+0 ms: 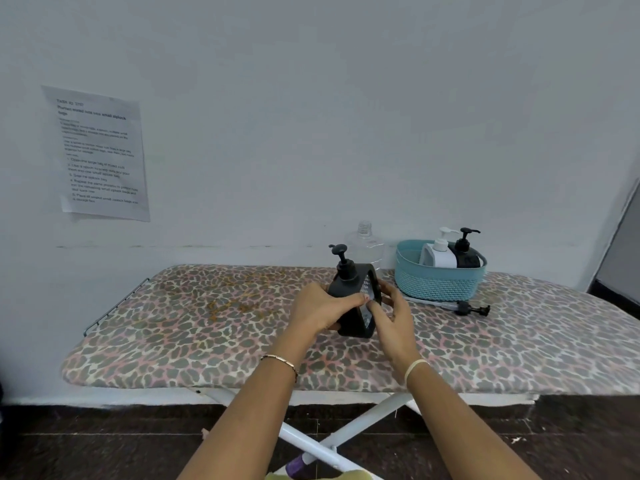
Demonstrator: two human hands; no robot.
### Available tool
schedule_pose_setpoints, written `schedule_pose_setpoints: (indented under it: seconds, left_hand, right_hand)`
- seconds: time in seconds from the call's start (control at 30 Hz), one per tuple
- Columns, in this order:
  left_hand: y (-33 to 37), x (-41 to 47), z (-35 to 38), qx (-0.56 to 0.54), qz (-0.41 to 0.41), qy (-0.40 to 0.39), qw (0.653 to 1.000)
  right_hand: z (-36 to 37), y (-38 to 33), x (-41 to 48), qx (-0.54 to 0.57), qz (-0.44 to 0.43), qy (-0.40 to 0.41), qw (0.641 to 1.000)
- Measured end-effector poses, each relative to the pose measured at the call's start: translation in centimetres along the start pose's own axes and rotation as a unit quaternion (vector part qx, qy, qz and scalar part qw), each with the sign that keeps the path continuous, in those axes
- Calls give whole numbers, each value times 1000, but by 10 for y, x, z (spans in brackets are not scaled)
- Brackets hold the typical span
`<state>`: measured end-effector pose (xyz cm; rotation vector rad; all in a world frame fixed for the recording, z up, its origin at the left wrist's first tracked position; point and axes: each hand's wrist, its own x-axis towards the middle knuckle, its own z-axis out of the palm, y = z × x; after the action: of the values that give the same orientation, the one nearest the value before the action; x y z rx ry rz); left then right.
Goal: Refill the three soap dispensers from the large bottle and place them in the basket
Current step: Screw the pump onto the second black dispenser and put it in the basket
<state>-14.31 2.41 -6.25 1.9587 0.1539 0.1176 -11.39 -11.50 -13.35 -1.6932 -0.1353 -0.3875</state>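
Over the leopard-print board (194, 344) by the wall (311, 116), left hand (318, 308) and right hand (393, 315) grip a dispenser (346, 287).

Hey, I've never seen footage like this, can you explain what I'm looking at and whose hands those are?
One camera, worn on a person's head, looks down at their bare hands; no machine. The left hand and right hand hold a dark grey pump soap dispenser over a leopard-print ironing board. On it stand a clear uncapped plastic bottle and a teal plastic basket holding a white dispenser and a black dispenser. A loose pump lies before the basket.
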Motion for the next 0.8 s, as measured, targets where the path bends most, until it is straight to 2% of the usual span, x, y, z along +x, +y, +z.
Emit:
schedule_pose_setpoints:
  seconds: [0.23, 0.47, 0.6, 0.8]
  left_hand:
    - [51, 12, 58, -49, 27, -27, 998]
    - [89, 54, 105, -44, 61, -52, 996]
    - [99, 85, 123, -35, 76, -25, 996]
    - [98, 132, 146, -14, 79, 20, 997]
  right_hand:
    - [-51, -1, 37, 28, -14, 65, 997]
    - [-92, 5, 93, 25, 2, 70, 997]
    - [-100, 11, 123, -24, -13, 61, 998]
    - [-117, 27, 149, -154, -48, 148, 976]
